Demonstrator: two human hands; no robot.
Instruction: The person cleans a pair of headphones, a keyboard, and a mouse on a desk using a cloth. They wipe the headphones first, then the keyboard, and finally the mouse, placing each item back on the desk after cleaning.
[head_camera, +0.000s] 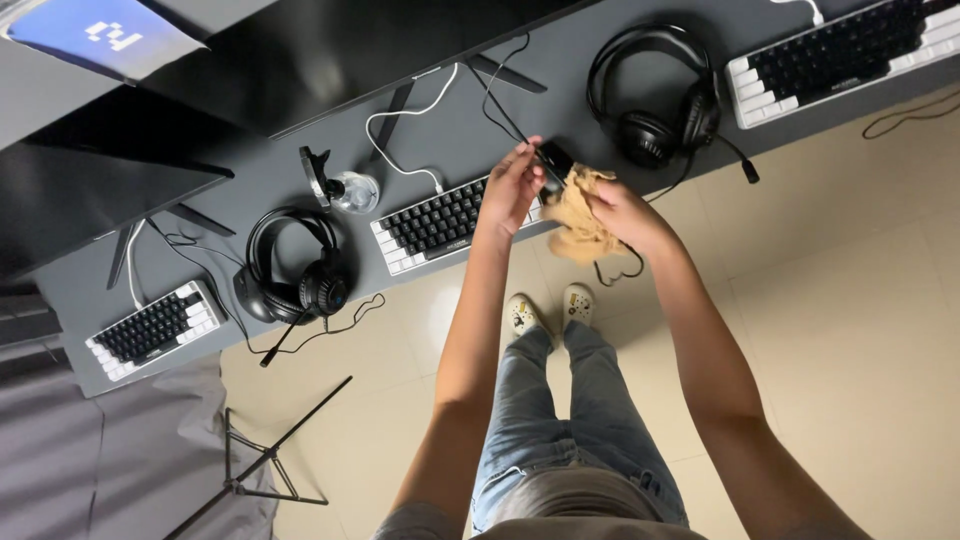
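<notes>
A small black-and-white keyboard (153, 328) is located at the lower left of the frame, on the left end of the grey counter (450, 130). Just to its right, a black headset (295, 270) is laid flat on the counter, with its cable trailing over the edge. Above the headset, a clear spray bottle (345, 188) with a black trigger is laid on its side. A second keyboard (435, 222) is positioned at centre frame, connected by a white cable (405, 125).

The left hand (510, 185) is held above the right end of that keyboard, its fingers closed around a small black device (555, 160); the exact kind of the device cannot be told. The device is located at upper centre of the frame, above the counter edge. The right hand (625, 212) is placed just beside it, clenched on a tan cloth (580, 215), which is pressed against the device and hangs below it.

A second black headset (655, 90) is laid on the counter in the upper right, and a third keyboard (845, 55) is seen at the far upper right corner.
</notes>
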